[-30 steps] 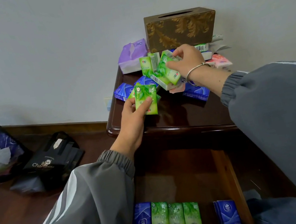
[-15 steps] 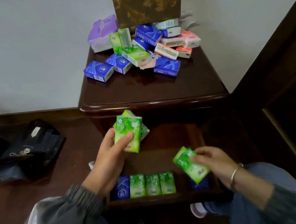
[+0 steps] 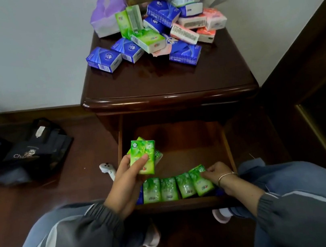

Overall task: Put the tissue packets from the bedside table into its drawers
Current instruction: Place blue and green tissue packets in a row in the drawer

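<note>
Green plastic-wrapped tissue packets (image 3: 143, 158), at least two stacked, sit in the left hand (image 3: 124, 184), its thumb curled over the top one, above the open dark wooden drawer (image 3: 183, 139). At four o'clock from them, the right hand (image 3: 218, 173) pinches another green packet (image 3: 200, 181), tilted at the right end of a row of three green packets (image 3: 168, 189) along the drawer's front. At twelve o'clock, a heap of blue, green and pink packets (image 3: 151, 38) lies on the dark wooden bedside table (image 3: 164, 80).

Blue, green and pink tissue packets (image 3: 145, 39) lie heaped at the back of the bedside table (image 3: 162, 81). In its open drawer (image 3: 181, 137), a row of green packets (image 3: 168, 189) stands along the front, the rightmost packet (image 3: 201, 182) tilted; a green stack (image 3: 142, 158) is held above.
</note>
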